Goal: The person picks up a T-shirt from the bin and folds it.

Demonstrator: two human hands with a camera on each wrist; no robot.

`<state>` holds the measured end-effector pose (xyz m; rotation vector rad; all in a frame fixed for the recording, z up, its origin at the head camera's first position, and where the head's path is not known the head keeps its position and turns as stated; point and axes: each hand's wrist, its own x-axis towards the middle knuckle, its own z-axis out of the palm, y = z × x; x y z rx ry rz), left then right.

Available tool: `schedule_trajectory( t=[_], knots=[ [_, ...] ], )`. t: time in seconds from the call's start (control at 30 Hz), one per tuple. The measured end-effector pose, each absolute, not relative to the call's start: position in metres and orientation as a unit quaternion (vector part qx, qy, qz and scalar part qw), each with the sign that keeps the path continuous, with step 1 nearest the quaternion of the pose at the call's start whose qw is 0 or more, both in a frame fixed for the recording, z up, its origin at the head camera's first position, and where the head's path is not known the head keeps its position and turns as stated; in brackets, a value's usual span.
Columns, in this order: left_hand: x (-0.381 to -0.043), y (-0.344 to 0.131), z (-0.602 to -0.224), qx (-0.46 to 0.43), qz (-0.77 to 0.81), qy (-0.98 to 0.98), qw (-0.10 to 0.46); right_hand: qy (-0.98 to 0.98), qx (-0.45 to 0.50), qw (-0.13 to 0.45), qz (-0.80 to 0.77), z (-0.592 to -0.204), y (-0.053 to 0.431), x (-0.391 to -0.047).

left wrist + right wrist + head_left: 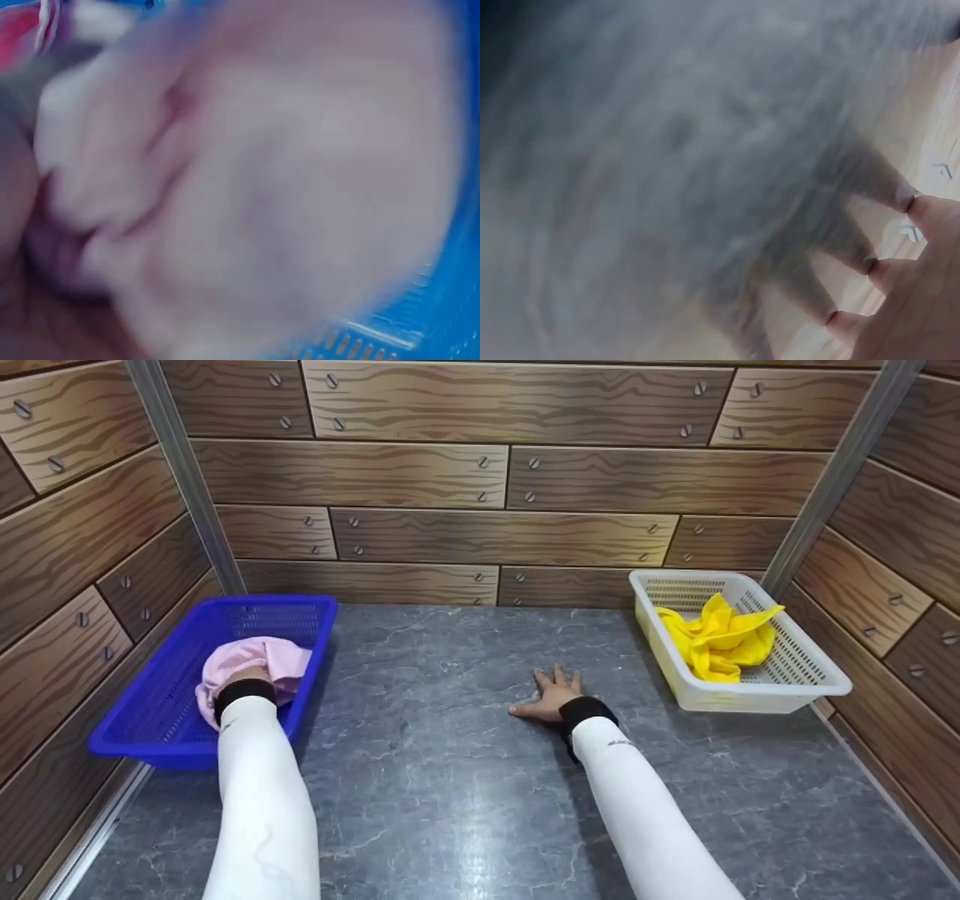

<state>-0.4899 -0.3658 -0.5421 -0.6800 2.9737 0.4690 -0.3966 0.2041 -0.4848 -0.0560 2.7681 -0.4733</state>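
Observation:
My left hand reaches into the blue basket and grips a crumpled pink cloth. Seen from the left wrist, the bunched cloth fills most of the picture, blurred, with folds caught between thumb and fingers at the left edge. From the head view, the cloth hides most of those fingers. My right hand has its fingers spread over the grey tabletop and holds nothing. The right wrist view shows its fingertips touching the shiny surface.
At the right, a white perforated basket holds a crumpled yellow cloth. Wood-patterned walls enclose the tabletop at the back and both sides. Something red and white, too blurred to identify, shows in the left wrist view's corner.

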Motion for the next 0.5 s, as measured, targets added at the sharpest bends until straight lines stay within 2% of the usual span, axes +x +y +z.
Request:
schedule_trajectory(
  t=[0.07, 0.1, 0.23, 0.33, 0.5],
  knots=[
    [-0.459, -0.345, -0.511, -0.225, 0.171, 0.959, 0.027, 0.971, -0.022, 0.159, -0.177, -0.485, 0.204, -0.396],
    [-0.436, -0.334, -0.487, -0.225, 0.209, 0.95, 0.054, 0.971, -0.024, 0.156, -0.18, -0.485, 0.204, -0.395],
    [-0.389, -0.298, -0.43, -0.251, 0.238, 0.938, -0.02, 0.972, -0.027, 0.154, -0.178, -0.484, 0.205, -0.395],
    [-0.38, -0.289, -0.411, -0.274, 0.271, 0.92, -0.071, 0.972, -0.029, 0.154, -0.176, -0.484, 0.205, -0.395],
    [-0.391, -0.293, -0.403, -0.31, 0.338, 0.873, -0.163, 0.972, -0.023, 0.16, -0.17, -0.484, 0.205, -0.397]
  ],
)
